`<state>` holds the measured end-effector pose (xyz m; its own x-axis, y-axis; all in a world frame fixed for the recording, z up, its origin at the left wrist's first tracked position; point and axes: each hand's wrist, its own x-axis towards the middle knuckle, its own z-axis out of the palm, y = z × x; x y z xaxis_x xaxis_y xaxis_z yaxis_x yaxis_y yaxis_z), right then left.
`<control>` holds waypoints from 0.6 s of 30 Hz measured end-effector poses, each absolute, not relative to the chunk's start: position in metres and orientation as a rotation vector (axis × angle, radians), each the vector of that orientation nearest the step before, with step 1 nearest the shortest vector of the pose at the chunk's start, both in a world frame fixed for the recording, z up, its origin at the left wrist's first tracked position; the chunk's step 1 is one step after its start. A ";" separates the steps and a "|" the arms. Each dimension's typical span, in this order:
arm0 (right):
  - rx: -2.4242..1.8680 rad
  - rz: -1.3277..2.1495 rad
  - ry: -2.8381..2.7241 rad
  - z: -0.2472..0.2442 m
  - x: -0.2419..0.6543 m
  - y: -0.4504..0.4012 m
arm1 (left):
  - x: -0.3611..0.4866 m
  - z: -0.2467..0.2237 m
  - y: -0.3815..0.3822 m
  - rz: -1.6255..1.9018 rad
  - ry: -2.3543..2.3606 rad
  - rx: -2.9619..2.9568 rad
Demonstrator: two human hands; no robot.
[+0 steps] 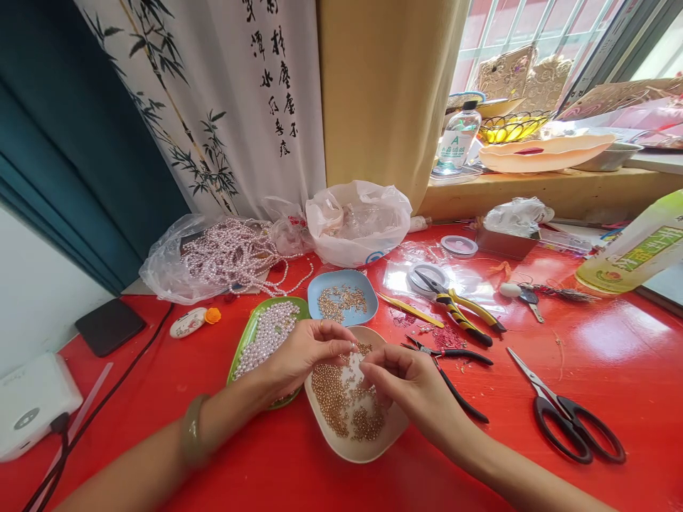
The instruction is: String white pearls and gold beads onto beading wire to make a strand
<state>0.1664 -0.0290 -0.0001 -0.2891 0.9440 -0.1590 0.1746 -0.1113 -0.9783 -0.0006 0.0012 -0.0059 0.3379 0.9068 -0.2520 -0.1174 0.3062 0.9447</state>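
Both hands hover over a cream dish (355,455) that holds many small gold beads (328,395). My left hand (314,352) is pinched, thumb against fingers, above the dish's upper left part. Facing it, my right hand (403,377) has its fingers pressed together over the dish's right side. What either pinch holds is too small to make out. A green tray (248,334) of pearl-white beads (272,331) lies partly beneath my left wrist. Just behind the cream dish stands a blue dish (314,288) with gold-coloured pieces (341,302).
On the right lie black-handled scissors (565,412), yellow-black pliers (462,306), black pliers (453,353) and yellow tweezers (410,309). Bead strands (227,252) and a plastic bag (357,220) are at the back. A phone (110,327), white box (35,405) and cable (122,363) occupy the left.
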 end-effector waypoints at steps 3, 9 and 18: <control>-1.281 1.447 -1.499 0.000 0.166 -0.028 | -0.001 -0.006 0.001 0.841 0.977 1.017; -1.297 1.463 -1.484 0.000 0.165 -0.028 | -0.001 -0.005 0.001 0.841 0.977 1.003; -1.281 1.447 -1.502 0.000 0.165 -0.027 | 0.000 -0.007 0.000 0.833 0.982 1.139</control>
<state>0.1651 -0.0271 -0.0002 -0.2846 0.9460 -0.1549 0.1902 -0.1027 -0.9764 -0.0001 -0.0005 -0.0070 0.3557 0.9137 -0.1965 -0.0445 0.2266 0.9730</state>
